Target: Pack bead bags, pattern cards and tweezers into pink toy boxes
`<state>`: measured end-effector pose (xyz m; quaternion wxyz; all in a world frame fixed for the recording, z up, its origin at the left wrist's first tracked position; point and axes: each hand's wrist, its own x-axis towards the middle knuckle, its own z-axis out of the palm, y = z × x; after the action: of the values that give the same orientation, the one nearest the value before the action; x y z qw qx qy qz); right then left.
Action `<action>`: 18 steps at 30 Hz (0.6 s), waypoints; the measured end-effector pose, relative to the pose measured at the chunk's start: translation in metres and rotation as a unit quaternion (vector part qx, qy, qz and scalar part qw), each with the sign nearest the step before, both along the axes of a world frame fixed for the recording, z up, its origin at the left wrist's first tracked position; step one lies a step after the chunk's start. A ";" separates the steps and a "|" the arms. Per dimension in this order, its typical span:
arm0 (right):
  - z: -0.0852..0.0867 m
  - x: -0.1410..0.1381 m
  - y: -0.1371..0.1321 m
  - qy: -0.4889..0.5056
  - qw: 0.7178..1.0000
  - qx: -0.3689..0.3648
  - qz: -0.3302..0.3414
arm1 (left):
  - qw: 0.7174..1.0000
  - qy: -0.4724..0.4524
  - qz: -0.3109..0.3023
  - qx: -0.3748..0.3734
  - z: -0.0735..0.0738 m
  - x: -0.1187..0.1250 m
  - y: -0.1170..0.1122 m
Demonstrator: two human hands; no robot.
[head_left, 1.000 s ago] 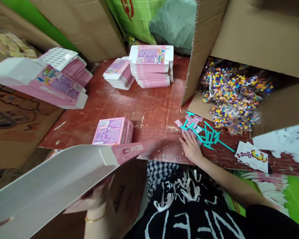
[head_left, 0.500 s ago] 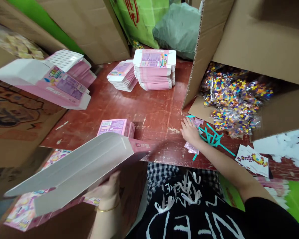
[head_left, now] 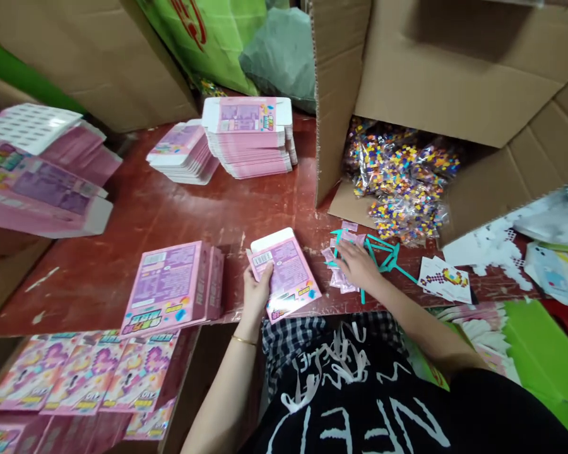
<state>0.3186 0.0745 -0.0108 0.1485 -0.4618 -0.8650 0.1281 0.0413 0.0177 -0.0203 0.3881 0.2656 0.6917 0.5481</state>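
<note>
My left hand grips a pink cardboard box by its near-left side, thumb on the printed back. The box's white end flap stands open at the far end, and the box leans over the table's front edge. To its right, my right hand lies over a pile of small pink packets, its fingers stretched out and touching them. Whether a packet is under the fingertips is hidden. Teal plastic sticks lie around and beside that hand. Left of my left hand stand pink boxes side by side.
Stacks of flattened pink boxes stand at the back. An open carton holds bags of coloured beads. Printed cards lie at right. Below the table's left edge, a carton holds packed boxes. More pink boxes sit far left.
My left hand has moved right and up to the table, and the pink box now lies tilted back-up near my right hand. My right hand stays at the packets; the view has swung right.
</note>
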 end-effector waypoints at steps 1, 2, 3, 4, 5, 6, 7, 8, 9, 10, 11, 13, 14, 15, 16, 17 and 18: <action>-0.002 0.008 -0.019 0.015 1.000 0.013 0.009 | 1.000 -0.005 -0.006 0.002 -0.005 -0.001 0.000; -0.005 0.016 -0.036 0.016 0.999 0.022 0.024 | 1.000 -0.012 -0.011 0.001 -0.010 -0.001 -0.001; -0.010 0.022 -0.049 0.009 0.999 0.026 0.040 | 1.000 -0.017 -0.013 -0.003 -0.013 -0.002 -0.003; -0.015 0.029 -0.059 -0.004 0.998 0.028 0.052 | 1.000 -0.019 -0.016 -0.007 -0.016 -0.002 -0.005; -0.020 0.035 -0.063 -0.017 0.998 0.030 0.057 | 1.000 -0.017 -0.017 -0.010 -0.017 -0.002 -0.007; -0.023 0.040 -0.065 -0.027 0.998 0.033 0.053 | 1.000 -0.010 -0.019 -0.011 -0.018 -0.002 -0.008; -0.025 0.045 -0.063 -0.029 0.998 0.038 0.042 | 1.000 -0.001 -0.021 -0.011 -0.018 0.000 -0.010; -0.026 0.049 -0.060 -0.025 0.998 0.042 0.031 | 1.000 0.011 -0.022 -0.007 -0.018 0.002 -0.011; -0.025 0.052 -0.058 -0.013 0.998 0.046 0.031 | 0.999 0.023 -0.024 -0.003 -0.017 0.004 -0.011; -0.025 0.052 -0.056 0.003 0.998 0.049 0.050 | 0.999 0.035 -0.024 0.003 -0.017 0.007 -0.012; -0.024 0.051 -0.055 0.020 0.995 0.048 0.088 | 0.999 0.046 -0.022 0.007 -0.016 0.009 -0.013; -0.024 0.043 -0.057 0.041 0.981 0.037 0.184 | 0.998 0.063 -0.017 0.012 -0.015 0.013 -0.014; -0.025 0.039 -0.058 0.043 0.974 0.029 0.219 | 0.997 0.068 -0.015 0.013 -0.015 0.014 -0.014; -0.026 0.036 -0.058 0.041 0.970 0.021 0.238 | 0.997 0.071 -0.017 0.012 -0.015 0.014 -0.015; -0.026 0.035 -0.058 0.039 0.970 0.015 0.241 | 0.997 0.071 -0.021 0.011 -0.015 0.014 -0.016; -0.026 0.037 -0.056 0.041 0.973 0.015 0.227 | 0.997 0.072 -0.025 0.010 -0.016 0.014 -0.017; -0.026 0.042 -0.053 0.051 0.979 0.022 0.196 | 0.997 0.073 -0.027 0.011 -0.017 0.013 -0.018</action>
<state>0.3603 0.0219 -0.0369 0.1745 -0.2724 -0.9327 0.1596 0.0541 -0.0002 -0.0374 0.3484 0.3276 0.7047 0.5241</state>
